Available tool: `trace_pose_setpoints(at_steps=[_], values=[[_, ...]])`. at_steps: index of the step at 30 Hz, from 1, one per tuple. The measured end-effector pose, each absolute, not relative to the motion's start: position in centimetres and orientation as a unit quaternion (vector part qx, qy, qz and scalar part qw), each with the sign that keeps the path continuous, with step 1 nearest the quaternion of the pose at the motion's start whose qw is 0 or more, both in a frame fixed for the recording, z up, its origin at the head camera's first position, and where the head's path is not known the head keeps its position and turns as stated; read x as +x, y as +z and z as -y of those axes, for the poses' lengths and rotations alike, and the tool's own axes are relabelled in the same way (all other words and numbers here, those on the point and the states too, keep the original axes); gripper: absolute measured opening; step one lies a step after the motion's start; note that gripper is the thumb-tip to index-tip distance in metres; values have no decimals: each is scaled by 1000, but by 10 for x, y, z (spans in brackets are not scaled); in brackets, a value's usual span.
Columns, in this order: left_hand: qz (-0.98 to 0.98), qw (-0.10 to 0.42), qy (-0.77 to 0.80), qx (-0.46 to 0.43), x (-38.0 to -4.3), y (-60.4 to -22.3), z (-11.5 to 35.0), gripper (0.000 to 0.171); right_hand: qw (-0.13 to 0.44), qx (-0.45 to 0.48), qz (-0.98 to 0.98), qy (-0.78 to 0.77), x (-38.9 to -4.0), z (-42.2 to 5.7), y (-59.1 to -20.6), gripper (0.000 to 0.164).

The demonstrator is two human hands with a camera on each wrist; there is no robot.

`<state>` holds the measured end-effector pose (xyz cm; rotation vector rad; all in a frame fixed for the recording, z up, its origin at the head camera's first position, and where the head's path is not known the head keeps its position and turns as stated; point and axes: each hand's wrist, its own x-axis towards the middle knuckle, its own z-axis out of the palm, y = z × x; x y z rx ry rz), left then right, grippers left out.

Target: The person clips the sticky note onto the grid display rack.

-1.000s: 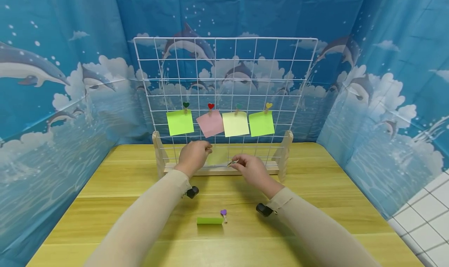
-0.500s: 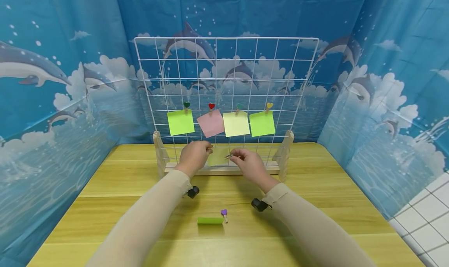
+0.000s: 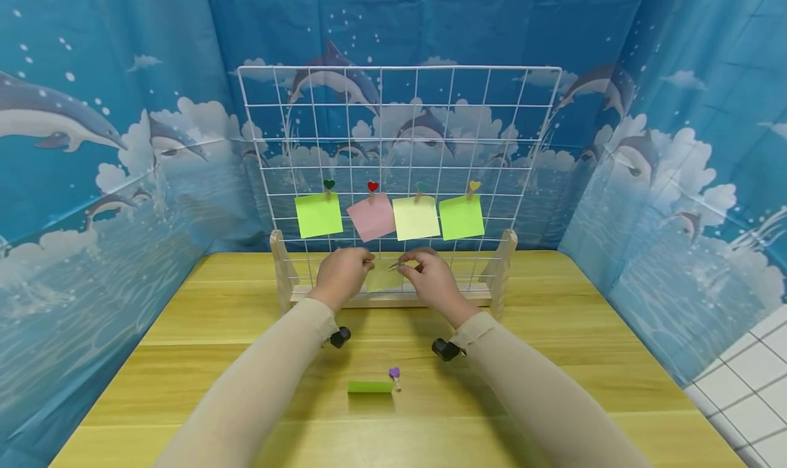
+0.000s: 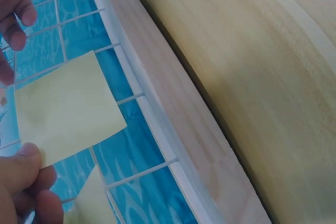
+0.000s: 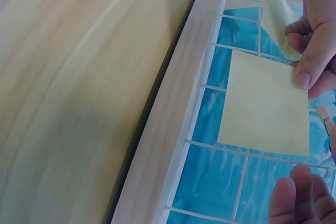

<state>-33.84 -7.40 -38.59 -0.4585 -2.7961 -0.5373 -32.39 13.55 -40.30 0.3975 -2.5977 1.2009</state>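
My left hand (image 3: 341,273) pinches a pale yellow sticky note (image 3: 382,278) by one corner, holding it against the lower part of the white wire grid (image 3: 399,139). In the left wrist view, thumb and fingers grip the corner of that note (image 4: 68,109). Another pale yellow paper flap (image 5: 275,17) shows beyond the left hand in the right wrist view; whether it is a separate sheet I cannot tell. Just right of the note, my right hand (image 3: 433,277) pinches a small wooden clothespin (image 3: 395,266), partly visible in the right wrist view.
Higher on the grid hang green (image 3: 319,215), pink (image 3: 371,217), pale yellow (image 3: 416,218) and another green note (image 3: 462,218), each under a heart-topped clothespin. A folded green paper (image 3: 370,387) and a purple-heart clothespin (image 3: 395,376) lie on the table. Wooden feet (image 3: 505,270) support the grid.
My right hand has moved up and left with the clothespin, closer to the note and the left hand. The left hand keeps its hold on the note.
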Motion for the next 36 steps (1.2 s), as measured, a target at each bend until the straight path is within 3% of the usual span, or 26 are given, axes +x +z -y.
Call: trace_pose_setpoints(at_steps=[15, 36], values=[[961, 126, -189, -159, -340, -387, 72, 24, 76, 102, 872, 473, -334, -133, -397, 26], [961, 125, -186, -162, -343, -389, 75, 24, 148, 91, 859, 481, -338, -123, -405, 20]])
